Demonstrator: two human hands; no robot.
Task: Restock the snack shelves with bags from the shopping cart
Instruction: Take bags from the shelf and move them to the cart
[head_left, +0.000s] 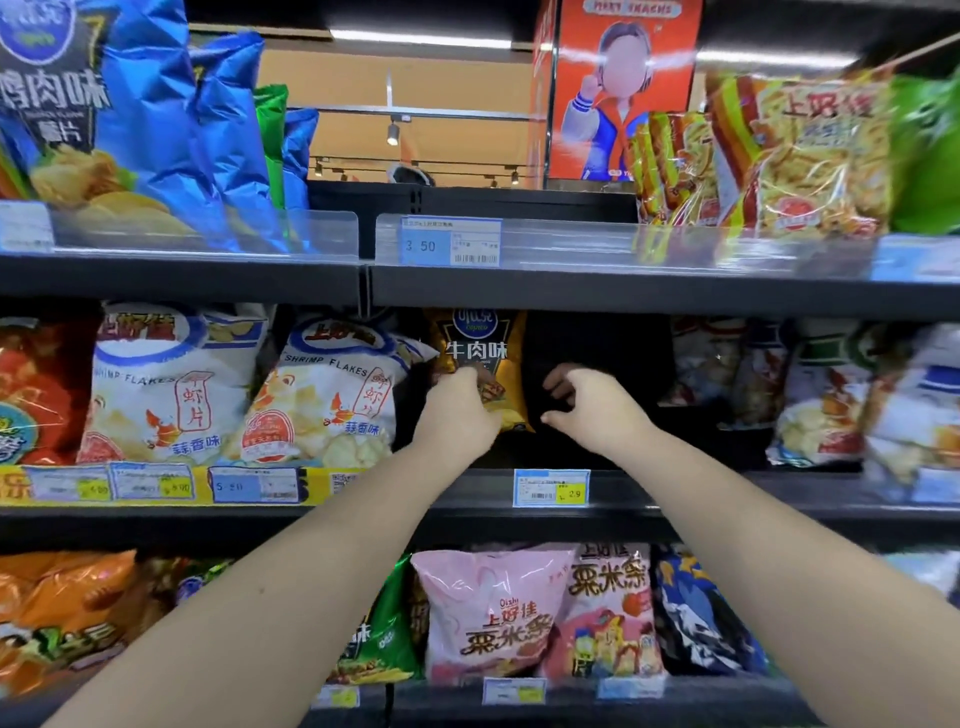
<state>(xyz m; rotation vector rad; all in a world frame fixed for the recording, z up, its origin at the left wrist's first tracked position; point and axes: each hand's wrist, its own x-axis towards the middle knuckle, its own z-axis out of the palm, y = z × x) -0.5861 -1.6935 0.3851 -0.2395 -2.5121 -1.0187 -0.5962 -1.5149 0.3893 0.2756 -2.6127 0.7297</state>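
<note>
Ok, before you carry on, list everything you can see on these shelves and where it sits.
blue bags: several, blue, top shelf left
striped bags: several, yellow-red, top shelf right
poster: one, orange-red, behind top shelf
shrimp flakes bags: two, white, middle shelf left
gold bag: one, gold-black, middle shelf centre
pink bags: two, pink, bottom shelf centre
price tags: several, blue-white, shelf rails
left grip: one, bare, holding gold bag
right grip: one, bare, empty, beside gold bag

Glossy crinkled plastic snack bags, matt dark metal shelves.
</note>
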